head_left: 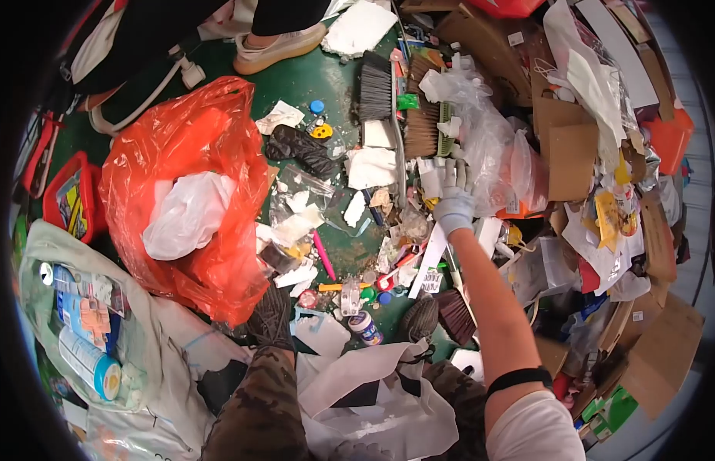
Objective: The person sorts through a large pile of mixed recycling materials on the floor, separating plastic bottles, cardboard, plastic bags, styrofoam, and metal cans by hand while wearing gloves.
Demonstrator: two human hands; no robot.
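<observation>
My right hand (455, 201), in a pale grey work glove, reaches out over the littered floor. Its fingers are stretched forward and look slightly apart, with nothing visible in them. They are at the near end of a crumpled clear plastic bag (488, 150) and a green-edged brush (447, 127). Just left of the hand lie a brown-bristled brush (424, 115) and a black-bristled brush (375, 88). A white paper strip (429, 261) with print lies below the wrist. My left hand does not show. A white plastic bag (388, 415) lies between my legs.
An open red plastic bag (184, 138) holding a white bag (190, 215) stands left. A pale bag with a blue-labelled canister (88, 361) is lower left. Cardboard boxes (569, 157) and packaging crowd the right. Small litter, including a pink pen (324, 255), covers the green floor. Another person's shoe (279, 48) is at the top.
</observation>
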